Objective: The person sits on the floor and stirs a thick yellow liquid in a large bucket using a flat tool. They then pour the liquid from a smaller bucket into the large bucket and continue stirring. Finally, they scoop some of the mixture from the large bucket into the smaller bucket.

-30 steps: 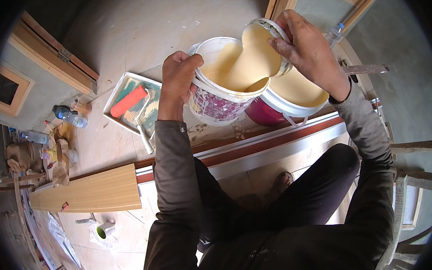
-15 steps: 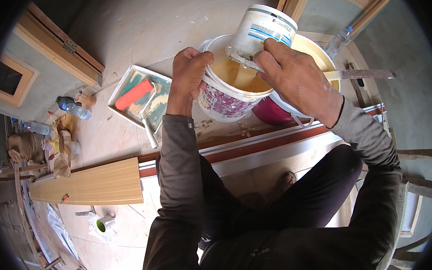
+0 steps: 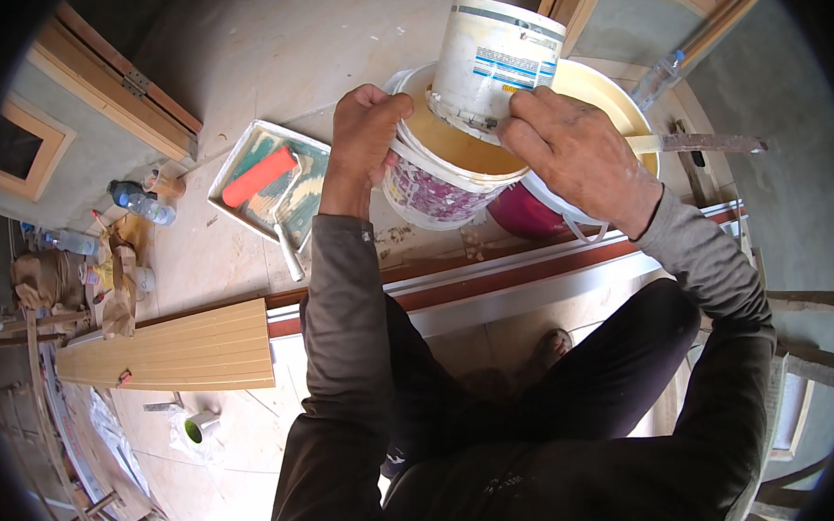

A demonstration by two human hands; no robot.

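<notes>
My left hand point(image 3: 368, 134) is closed on the left rim of a paint-smeared purple and white bucket point(image 3: 437, 190), which has yellowish paint inside. My right hand point(image 3: 573, 151) grips the rim of a smaller white tub point(image 3: 500, 60) with blue stripes. That tub is tipped upside down over the bucket, its mouth downward; the inside of the tub is hidden. Behind my right hand stands a larger magenta bucket point(image 3: 527, 212) with cream paint on its inner wall. A flat paint-stained stick point(image 3: 701, 143) lies across its right side.
Left of the bucket lies a paint tray point(image 3: 232, 207) with a red paint roller point(image 3: 259, 177) in it. Long white and brown strips point(image 3: 495, 289) run across the floor before me. Ribbed tan panels point(image 3: 174, 352) lie at the left. A plastic bottle point(image 3: 656, 81) stands near the right wall.
The small tub has shifted a little left and turned more fully upside down, with my right hand still on its rim. My left hand stays on the bucket.
</notes>
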